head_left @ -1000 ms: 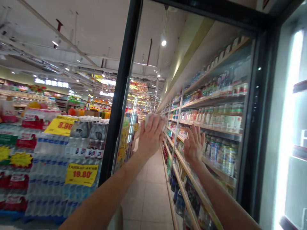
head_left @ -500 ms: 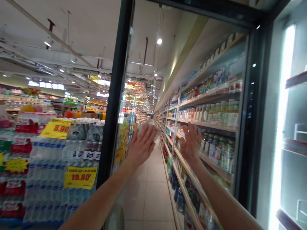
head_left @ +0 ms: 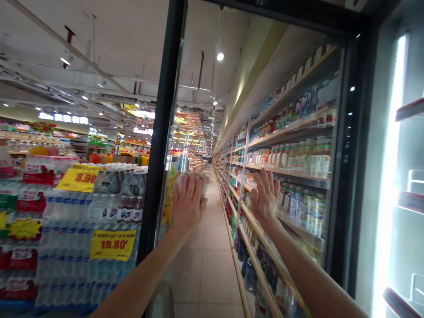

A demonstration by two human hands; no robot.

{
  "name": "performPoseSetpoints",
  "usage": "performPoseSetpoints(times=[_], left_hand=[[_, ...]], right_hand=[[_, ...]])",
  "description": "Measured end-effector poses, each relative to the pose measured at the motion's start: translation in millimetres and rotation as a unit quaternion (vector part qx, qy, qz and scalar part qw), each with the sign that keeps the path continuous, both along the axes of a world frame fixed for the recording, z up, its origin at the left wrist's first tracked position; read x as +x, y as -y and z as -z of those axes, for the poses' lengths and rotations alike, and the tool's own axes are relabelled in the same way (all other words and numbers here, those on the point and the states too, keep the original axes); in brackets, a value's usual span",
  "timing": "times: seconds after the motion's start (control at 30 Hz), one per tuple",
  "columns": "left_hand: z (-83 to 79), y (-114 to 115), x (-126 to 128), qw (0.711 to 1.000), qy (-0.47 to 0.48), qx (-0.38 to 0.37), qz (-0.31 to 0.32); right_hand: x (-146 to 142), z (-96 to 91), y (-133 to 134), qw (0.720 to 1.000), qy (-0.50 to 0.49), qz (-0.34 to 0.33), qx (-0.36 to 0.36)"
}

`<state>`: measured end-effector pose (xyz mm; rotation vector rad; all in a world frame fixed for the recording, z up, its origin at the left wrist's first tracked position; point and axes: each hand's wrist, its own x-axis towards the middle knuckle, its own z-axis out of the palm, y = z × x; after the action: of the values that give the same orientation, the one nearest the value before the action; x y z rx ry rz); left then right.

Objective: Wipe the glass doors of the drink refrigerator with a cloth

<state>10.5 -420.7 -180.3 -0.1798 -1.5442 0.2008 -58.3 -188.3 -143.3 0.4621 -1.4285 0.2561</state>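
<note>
My left hand (head_left: pixel 188 198) is pressed toward the glass door (head_left: pixel 212 132), its fingers pointing up. A pale cloth (head_left: pixel 204 180) shows past its fingertips, mostly hidden behind the hand and blurred. The hand lies over it, between it and me. Farther right, my right hand (head_left: pixel 265 196) rests flat against the same glass with its fingers spread, holding nothing. The door stands open in its black frame (head_left: pixel 159 119), and the shelves and aisle show through the pane.
At the left are stacked packs of bottled water (head_left: pixel 66 229) with yellow price signs (head_left: pixel 112 244). To the right is a lit cooler interior (head_left: pixel 391 176) with shelf edges. Shelves of bottles (head_left: pixel 298 154) line the aisle beyond the glass, above a tiled floor (head_left: pixel 212 265).
My left hand has slid left across the glass with the cloth, closer to the black frame. My right hand stays in nearly the same place.
</note>
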Motion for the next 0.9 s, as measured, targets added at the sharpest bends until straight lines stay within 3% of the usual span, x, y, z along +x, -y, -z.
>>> performPoseSetpoints(times=[0.07,0.13,0.23,0.27,0.4,0.43,0.57,0.6,0.73,0.9], left_hand=[[-2.2,-3,-1,0.992,0.035,-0.122,0.021],[-4.5,-5,-2,0.986,0.051,-0.158,0.029],[-10.7,-7,-3,1.000,0.008,0.005,0.003],[-12.2,-8,-4,1.000,0.001,0.025,0.001],[-15.1,-11,-6,0.989,0.051,-0.134,0.036],[-16.9,-11,-6,0.989,0.051,-0.135,0.040],[-26.3,-11,-7,0.999,-0.021,0.037,0.019],[-27.2,-11,-7,0.999,-0.022,0.025,0.018],[-31.6,-12,-6,0.989,0.044,-0.140,0.034],[-50.8,-6,-5,0.998,0.001,0.050,0.030]], right_hand=[[0,-0.3,0,1.000,-0.002,0.006,0.001],[0,-0.6,0,1.000,-0.001,0.010,0.001],[0,-1.1,1,1.000,0.002,0.008,0.001],[0,-1.2,2,1.000,0.002,0.007,0.001],[0,-1.5,3,1.000,0.005,0.009,-0.001],[0,-1.5,3,1.000,0.004,0.009,-0.001],[-1,-1.6,2,1.000,-0.005,0.010,-0.001],[-1,-1.5,2,1.000,-0.007,0.010,-0.001],[-1,-1.2,1,1.000,-0.003,0.010,0.001],[0,-1.4,0,1.000,0.013,0.010,0.001]])
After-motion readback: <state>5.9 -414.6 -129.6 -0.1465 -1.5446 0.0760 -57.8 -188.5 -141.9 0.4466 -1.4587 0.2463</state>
